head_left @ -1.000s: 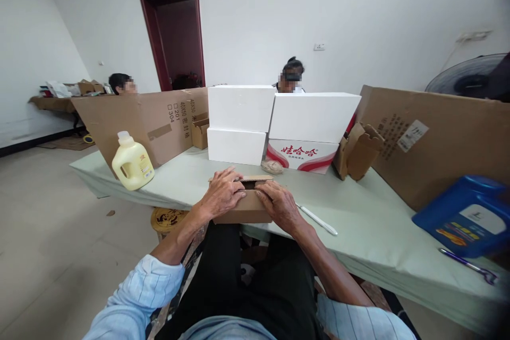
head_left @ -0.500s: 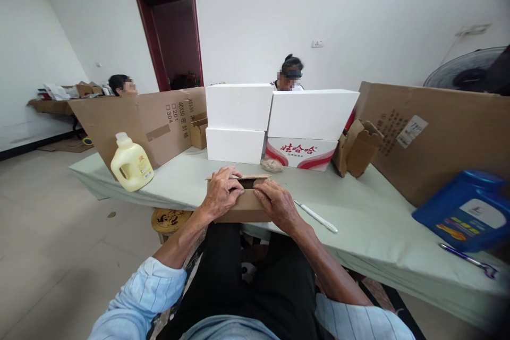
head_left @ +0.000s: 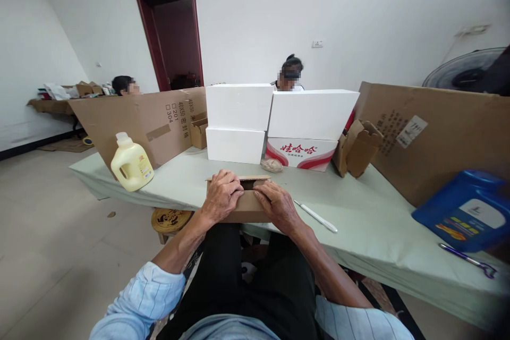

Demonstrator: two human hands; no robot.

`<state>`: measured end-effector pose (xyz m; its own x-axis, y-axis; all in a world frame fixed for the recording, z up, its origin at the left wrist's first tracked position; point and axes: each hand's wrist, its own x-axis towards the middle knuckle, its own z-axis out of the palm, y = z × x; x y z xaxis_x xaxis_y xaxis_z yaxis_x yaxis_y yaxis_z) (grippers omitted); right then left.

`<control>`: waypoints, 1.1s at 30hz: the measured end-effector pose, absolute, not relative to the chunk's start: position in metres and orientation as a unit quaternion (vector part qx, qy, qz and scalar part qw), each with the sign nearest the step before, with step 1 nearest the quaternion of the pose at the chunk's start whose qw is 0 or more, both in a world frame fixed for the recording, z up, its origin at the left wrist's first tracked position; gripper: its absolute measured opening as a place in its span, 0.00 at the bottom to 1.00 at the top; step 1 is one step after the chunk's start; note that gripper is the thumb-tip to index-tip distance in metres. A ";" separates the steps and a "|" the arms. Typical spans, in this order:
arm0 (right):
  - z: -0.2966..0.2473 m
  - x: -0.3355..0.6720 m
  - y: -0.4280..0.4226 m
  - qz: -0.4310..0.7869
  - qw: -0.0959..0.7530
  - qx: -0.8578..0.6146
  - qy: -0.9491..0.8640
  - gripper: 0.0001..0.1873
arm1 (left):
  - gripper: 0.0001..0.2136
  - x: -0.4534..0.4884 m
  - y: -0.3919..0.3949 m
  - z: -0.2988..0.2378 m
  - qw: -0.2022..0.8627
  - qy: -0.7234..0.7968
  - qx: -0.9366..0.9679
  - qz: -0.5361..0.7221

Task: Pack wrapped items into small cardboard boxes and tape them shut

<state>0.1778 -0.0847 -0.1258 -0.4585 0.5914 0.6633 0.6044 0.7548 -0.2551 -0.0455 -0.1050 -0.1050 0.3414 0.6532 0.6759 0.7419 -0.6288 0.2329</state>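
A small brown cardboard box [head_left: 247, 213] stands at the table's near edge, in front of my lap, with a dark opening along its top. My left hand [head_left: 223, 194] grips the left end of that opening, its fingers curled over the near wall. At the right end, my right hand [head_left: 277, 202] holds the same box with bent fingers. Behind the opening a thin flap stands up. To the right of my right hand lies a slim white craft knife or pen [head_left: 316, 217]; I cannot tell which. Just beyond the box sits a small beige bundle [head_left: 272, 165].
White boxes [head_left: 239, 109] are stacked at the back, one marked in red. Large cardboard panels [head_left: 434, 143] flank the table [head_left: 370, 223]. A yellow jug [head_left: 131, 164] stands left, a blue bottle [head_left: 464, 212] and a purple-handled tool [head_left: 468, 259] right. Two people sit beyond.
My left hand has shifted slightly, its fingers now more closely bunched on the box. My right hand and the box look almost unmoved.
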 end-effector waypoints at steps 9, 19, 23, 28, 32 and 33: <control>-0.129 0.178 -0.083 -0.016 0.396 -0.344 -0.851 0.14 | 0.08 -0.039 -0.106 -0.108 0.149 -0.421 -0.813 -0.374; -0.131 0.176 -0.083 -0.023 0.406 -0.339 -0.848 0.13 | 0.07 -0.041 -0.108 -0.114 0.241 -0.392 -0.806 -0.373; -0.131 0.176 -0.083 -0.023 0.408 -0.338 -0.848 0.12 | 0.08 -0.039 -0.109 -0.116 0.269 -0.382 -0.799 -0.379; -0.131 0.177 -0.083 -0.024 0.412 -0.335 -0.847 0.12 | 0.09 -0.038 -0.111 -0.117 0.278 -0.382 -0.797 -0.375; -0.130 0.178 -0.084 -0.024 0.415 -0.335 -0.846 0.12 | 0.07 -0.038 -0.115 -0.117 0.245 -0.398 -0.810 -0.354; -0.130 0.178 -0.084 -0.023 0.415 -0.335 -0.846 0.12 | 0.07 -0.039 -0.116 -0.116 0.237 -0.401 -0.813 -0.350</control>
<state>0.1780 -0.0837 -0.1301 -0.4322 0.5473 0.7167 0.5853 0.7749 -0.2387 -0.0385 -0.1157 -0.1164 0.4340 0.4858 0.7587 0.8178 -0.5657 -0.1056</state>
